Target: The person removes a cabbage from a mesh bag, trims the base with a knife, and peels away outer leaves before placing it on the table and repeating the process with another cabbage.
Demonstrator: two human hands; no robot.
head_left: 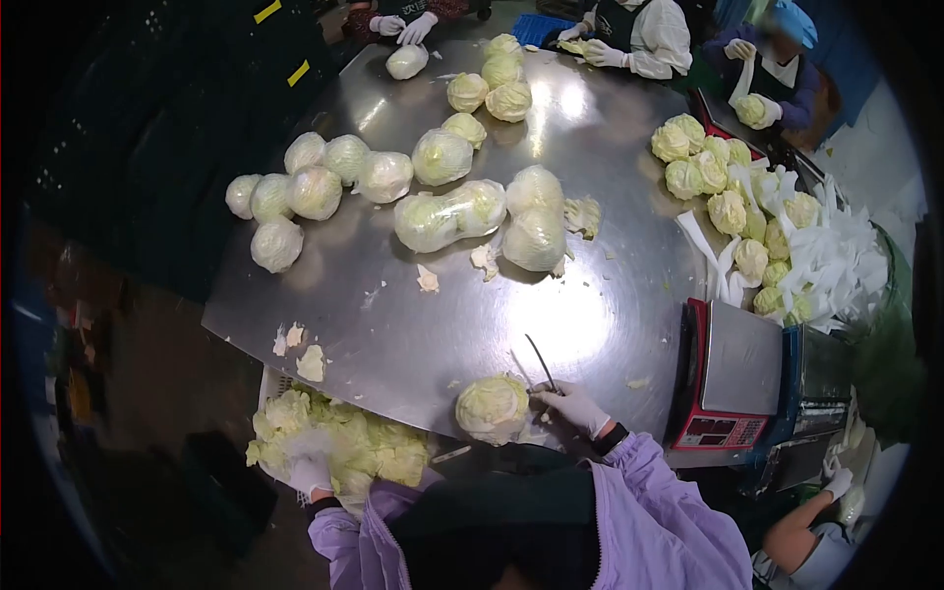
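Note:
In a white glove, my right hand (575,408) is closed on a knife (541,362) whose thin dark blade points up and away over the metal table. Just left of that hand, a head of cabbage (493,409) without wrap rests at the table's near edge. My left hand (311,470), also gloved, is low on the left, over a white crate (267,385) heaped with loose cabbage leaves (379,447). Blur hides its fingers, so whether it holds a leaf cannot be made out.
Wrapped cabbages (449,216) stand across the metal table (393,315), with leaf scraps (311,364) lying about. To the right are a red scale (728,374), bare cabbages (728,211) and white netting (836,256). Several gloved co-workers (639,39) are around the table.

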